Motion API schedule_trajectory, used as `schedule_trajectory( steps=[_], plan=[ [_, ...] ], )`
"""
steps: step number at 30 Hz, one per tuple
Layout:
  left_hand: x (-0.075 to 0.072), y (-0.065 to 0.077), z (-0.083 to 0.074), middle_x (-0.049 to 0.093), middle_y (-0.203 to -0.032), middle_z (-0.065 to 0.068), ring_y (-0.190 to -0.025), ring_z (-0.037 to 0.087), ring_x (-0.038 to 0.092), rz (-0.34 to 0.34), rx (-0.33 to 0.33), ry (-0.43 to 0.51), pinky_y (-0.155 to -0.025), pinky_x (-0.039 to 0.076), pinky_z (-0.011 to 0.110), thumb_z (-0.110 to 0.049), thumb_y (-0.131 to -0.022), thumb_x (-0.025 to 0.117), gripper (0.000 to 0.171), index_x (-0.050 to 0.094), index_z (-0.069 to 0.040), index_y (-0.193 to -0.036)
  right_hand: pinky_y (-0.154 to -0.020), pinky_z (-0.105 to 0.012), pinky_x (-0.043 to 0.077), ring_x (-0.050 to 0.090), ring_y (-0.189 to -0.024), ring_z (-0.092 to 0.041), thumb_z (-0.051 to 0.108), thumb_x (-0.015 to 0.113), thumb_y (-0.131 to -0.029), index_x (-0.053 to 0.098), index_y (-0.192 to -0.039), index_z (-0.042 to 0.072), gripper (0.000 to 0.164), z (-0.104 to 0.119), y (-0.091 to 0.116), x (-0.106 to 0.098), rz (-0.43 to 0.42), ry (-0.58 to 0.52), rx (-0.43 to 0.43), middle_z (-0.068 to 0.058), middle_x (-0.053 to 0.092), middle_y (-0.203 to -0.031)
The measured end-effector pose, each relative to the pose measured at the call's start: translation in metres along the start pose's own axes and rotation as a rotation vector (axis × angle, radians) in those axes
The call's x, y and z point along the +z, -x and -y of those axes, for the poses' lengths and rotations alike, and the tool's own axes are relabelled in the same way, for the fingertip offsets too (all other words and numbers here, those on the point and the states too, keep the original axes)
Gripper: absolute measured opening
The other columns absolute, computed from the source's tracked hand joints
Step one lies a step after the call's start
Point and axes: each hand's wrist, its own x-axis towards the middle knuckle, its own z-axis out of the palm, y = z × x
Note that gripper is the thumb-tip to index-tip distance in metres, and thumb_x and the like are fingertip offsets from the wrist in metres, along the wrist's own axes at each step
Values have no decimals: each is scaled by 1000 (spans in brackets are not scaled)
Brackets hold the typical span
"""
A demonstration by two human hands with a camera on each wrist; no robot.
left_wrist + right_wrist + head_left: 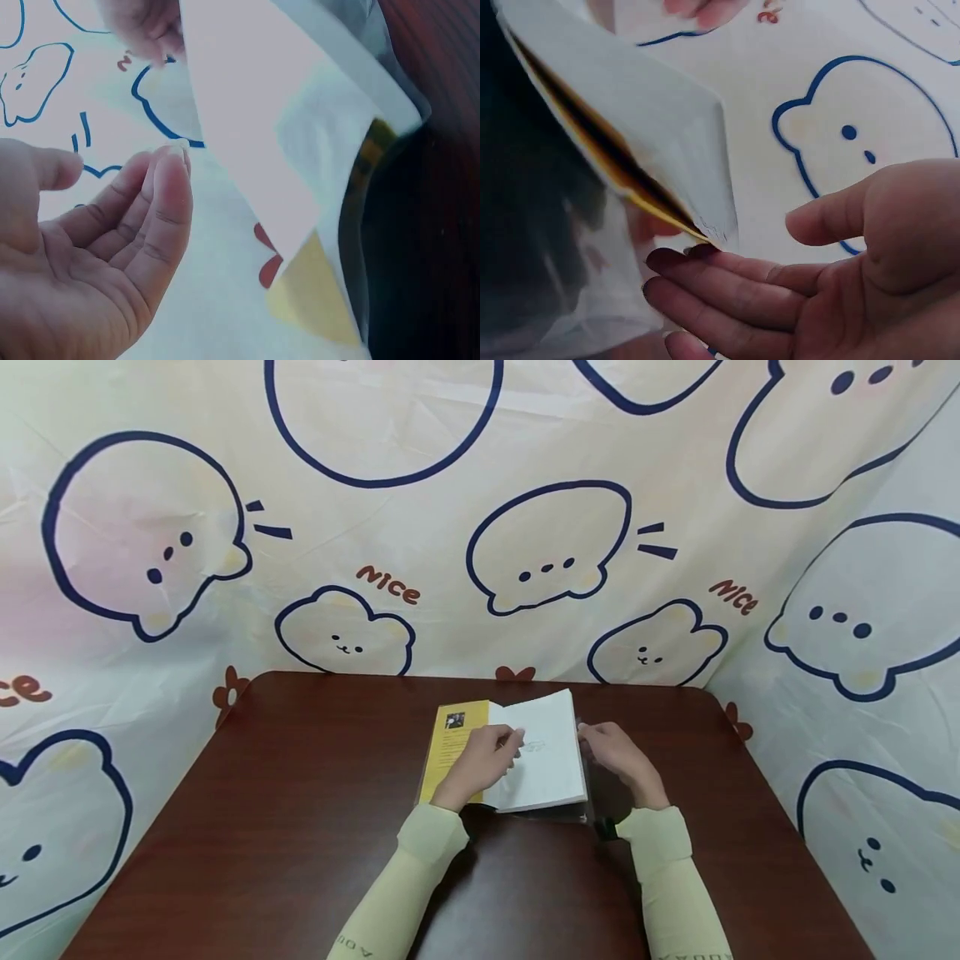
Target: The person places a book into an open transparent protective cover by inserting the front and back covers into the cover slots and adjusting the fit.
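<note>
An open book lies on the table, its white page (551, 777) on the right and a yellow flap (442, 747) with a small photo on the left. Over the book's middle is my left hand (480, 764). In the left wrist view its fingers (169, 202) bend loosely, thumb apart, holding nothing. At the book's right edge is my right hand (618, 756). The right wrist view shows its fingers (742, 300) fairly straight, tips at the edge of the book (682, 127), thumb apart. A clear plastic cover (592, 307) wraps the outside.
The dark brown table (300, 827) extends around the book on all sides. A pale cloth (420, 527) printed with blue-outlined cartoon animals hangs behind it and along both sides. A small dark object (606, 828) sits by my right cuff.
</note>
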Motion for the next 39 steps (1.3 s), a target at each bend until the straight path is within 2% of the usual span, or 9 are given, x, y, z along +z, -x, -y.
schedule_trajectory(
  steps=[4, 9, 17, 22, 26, 30, 35, 39],
  plan=[
    [2, 0, -4, 67, -84, 12, -66, 18, 62, 0, -52, 27, -60, 51, 29, -47, -101, 38, 53, 69, -5, -100, -98, -48, 45, 58, -113, -29, 31, 36, -103, 61, -124, 2, 44, 11, 6, 2, -4, -39, -55, -16, 63, -122],
    [3, -2, -4, 66, -80, 11, -67, 17, 60, 10, -44, 17, -61, 47, 30, -53, -100, 36, 56, 68, -7, -92, -101, -52, 43, 58, -118, -31, 27, 39, -103, 61, -128, 6, 40, 24, 12, 10, -11, -74, -129, -14, 64, -125],
    [0, -6, 4, 53, -68, 1, -60, 15, 49, 46, -39, 9, -56, 40, 28, -58, -98, 35, 56, 61, -11, -82, -90, -47, 52, 66, -107, -28, 21, 50, -101, 57, -133, 5, 36, 33, 10, 33, 35, -265, -291, -20, 61, -128],
    [-1, -6, 6, 56, -71, 2, -65, 15, 51, 42, -42, 46, -59, 42, 28, -61, -97, 35, 58, 60, -10, -82, -81, -46, 56, 67, -101, -28, 22, 55, -99, 52, -139, 9, 43, 42, 15, 43, 67, -324, -280, -20, 54, -137],
    [-2, -7, 8, 61, -79, 5, -72, 16, 57, 31, -69, 103, -65, 45, 28, -62, -96, 36, 60, 61, -9, -85, -77, -46, 57, 68, -96, -27, 22, 54, -99, 49, -141, 11, 44, 54, 24, 47, 68, -290, -276, -20, 52, -138],
    [-3, -6, 7, 63, -82, 8, -75, 21, 60, 14, -73, 136, -67, 47, 28, -59, -98, 36, 59, 61, -6, -87, -75, -42, 58, 68, -96, -26, 21, 50, -101, 48, -142, 11, 42, 60, 30, 51, 59, -240, -322, -20, 53, -138],
    [-4, -6, 6, 63, -81, 6, -74, 20, 61, -13, -84, 140, -66, 49, 28, -60, -97, 37, 60, 61, -6, -87, -76, -39, 58, 65, -105, -32, 22, 46, -103, 45, -144, 12, 42, 62, 32, 57, 45, -191, -387, -18, 50, -141],
    [-6, -6, 6, 63, -81, 6, -73, 19, 61, -23, -94, 136, -66, 50, 29, -63, -96, 36, 62, 60, -7, -85, -83, -39, 56, 60, -115, -32, 24, 43, -104, 45, -144, 15, 42, 65, 33, 63, 22, -180, -374, -15, 47, -145]
  ],
)
